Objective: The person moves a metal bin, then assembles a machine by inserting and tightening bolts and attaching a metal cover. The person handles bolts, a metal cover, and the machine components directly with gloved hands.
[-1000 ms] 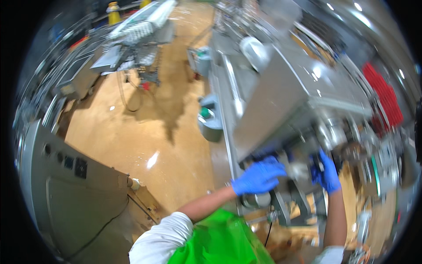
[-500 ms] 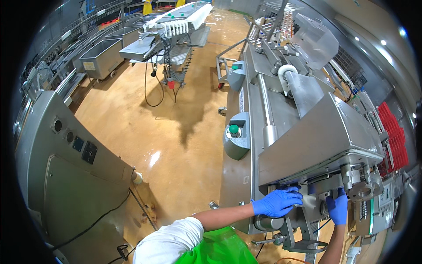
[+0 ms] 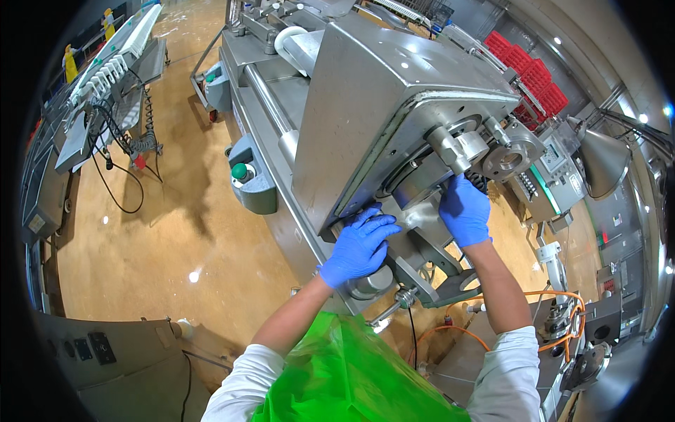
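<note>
Before me stands a large stainless-steel machine with a slanted box-shaped housing (image 3: 365,91). On its end face sit metal fittings, among them a round flange (image 3: 508,162) and a stubby cylindrical fitting (image 3: 457,148). My left hand (image 3: 358,246), in a blue glove, lies at the housing's lower edge, fingers stretched out, above a steel cylinder (image 3: 373,283). My right hand (image 3: 465,211), also blue-gloved, reaches up beneath the stubby fitting. Its fingertips are hidden against the metal, so their grip does not show. Between the hands is a metal bracket (image 3: 422,253).
A grey control pod with a green button (image 3: 242,172) juts from the machine's left side. Orange hose (image 3: 580,309) loops at right. A steel cabinet (image 3: 133,352) stands lower left, a white conveyor (image 3: 116,53) far left. Red crates (image 3: 531,74) are stacked behind; figures in yellow stand far left.
My view has swung right, so the machine now sits nearer the middle. Both hands remain at the machine's end; the right one now reaches up beneath the stubby fitting.
</note>
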